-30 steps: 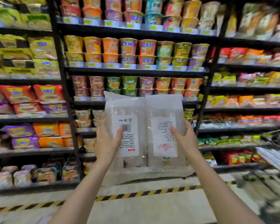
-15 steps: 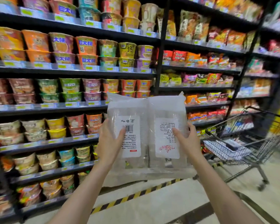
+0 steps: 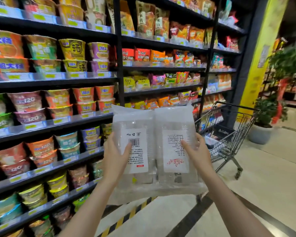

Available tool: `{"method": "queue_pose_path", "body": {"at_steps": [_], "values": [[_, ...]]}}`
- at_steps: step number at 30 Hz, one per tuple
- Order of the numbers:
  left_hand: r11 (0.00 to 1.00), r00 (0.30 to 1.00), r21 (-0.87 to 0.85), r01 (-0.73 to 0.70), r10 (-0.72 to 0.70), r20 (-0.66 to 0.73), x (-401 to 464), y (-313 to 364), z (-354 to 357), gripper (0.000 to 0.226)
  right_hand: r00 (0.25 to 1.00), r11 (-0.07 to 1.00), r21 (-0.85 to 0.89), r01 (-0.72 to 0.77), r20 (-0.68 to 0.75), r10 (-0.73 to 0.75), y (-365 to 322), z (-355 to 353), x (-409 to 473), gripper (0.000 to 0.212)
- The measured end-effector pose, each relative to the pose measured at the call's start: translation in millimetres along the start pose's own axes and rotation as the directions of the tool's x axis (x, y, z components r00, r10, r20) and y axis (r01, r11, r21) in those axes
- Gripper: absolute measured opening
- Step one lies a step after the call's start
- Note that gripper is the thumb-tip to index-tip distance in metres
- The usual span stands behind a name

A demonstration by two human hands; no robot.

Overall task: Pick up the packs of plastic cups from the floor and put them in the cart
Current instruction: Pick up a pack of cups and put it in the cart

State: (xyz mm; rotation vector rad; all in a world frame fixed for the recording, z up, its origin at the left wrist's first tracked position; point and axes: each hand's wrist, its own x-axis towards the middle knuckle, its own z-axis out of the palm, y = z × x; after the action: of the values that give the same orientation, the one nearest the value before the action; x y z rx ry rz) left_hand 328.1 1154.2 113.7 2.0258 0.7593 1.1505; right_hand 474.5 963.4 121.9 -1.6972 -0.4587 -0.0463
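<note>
Two packs of clear plastic cups are held up side by side at chest height in front of the shelves (image 3: 58, 82), their inner edges touching. One hand has each pack. The left hand (image 3: 114, 157) grips the left pack (image 3: 135, 134) from its outer side, thumb lying across the white label near the barcode, the other fingers hidden behind the wrap. The right hand (image 3: 196, 155) grips the right pack (image 3: 175, 132) the same way, thumb on that pack's label, fingers curled round the outer edge. Each pack carries one white label with printed text; the left one shows one barcode and the right one a red mark printed upside down. Loose plastic wrap sticks out above and below both packs.

One wire cart (image 3: 229, 134) stands to the right of the packs and beyond them, on the pale floor (image 3: 263, 177), partly hidden behind the right pack. Neither pack touches it. Its black handle bar faces the aisle, and something pale lies inside, too unclear to name.

Rows of noodle cups fill the shelf bays on the left, bagged snacks the bays on the right; they are too many and too blurred to count. One striped yellow-and-black line (image 3: 126, 218) runs along the floor below the shelves. Two potted plants (image 3: 266, 113) stand by one yellow pillar (image 3: 260, 53) behind the cart.
</note>
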Motion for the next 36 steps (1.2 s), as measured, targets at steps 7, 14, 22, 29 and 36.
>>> {"method": "queue_pose_path", "body": {"at_steps": [7, 14, 22, 29, 36], "values": [[0.997, 0.988, -0.071, -0.037, 0.047, 0.149, 80.5, 4.5, 99.2, 0.064, 0.989, 0.998, -0.050, -0.024, -0.150, 0.016, 22.6, -12.2, 85.1, 0.057], [0.977, 0.950, -0.188, -0.104, 0.154, 0.272, 154.8, 24.6, 204.1, 0.062, 0.954, 0.993, -0.105, -0.046, -0.301, 0.012, 32.0, -44.7, 174.9, 0.056], [0.962, 0.904, -0.250, -0.108, 0.200, 0.379, 185.9, 29.1, 315.9, 0.064, 0.910, 0.973, -0.199, -0.116, -0.413, 0.024, 79.2, -76.3, 247.3, 0.049], [0.955, 0.881, -0.277, -0.105, 0.219, 0.419, 226.5, 41.3, 419.0, 0.062, 0.883, 0.965, -0.186, -0.185, -0.463, 0.080, 130.1, -102.4, 332.6, 0.056], [0.957, 0.849, -0.264, -0.122, 0.238, 0.471, 284.1, 82.1, 533.3, 0.064, 0.849, 0.957, -0.186, -0.223, -0.520, 0.097, 157.5, -147.5, 430.6, 0.059]]}}
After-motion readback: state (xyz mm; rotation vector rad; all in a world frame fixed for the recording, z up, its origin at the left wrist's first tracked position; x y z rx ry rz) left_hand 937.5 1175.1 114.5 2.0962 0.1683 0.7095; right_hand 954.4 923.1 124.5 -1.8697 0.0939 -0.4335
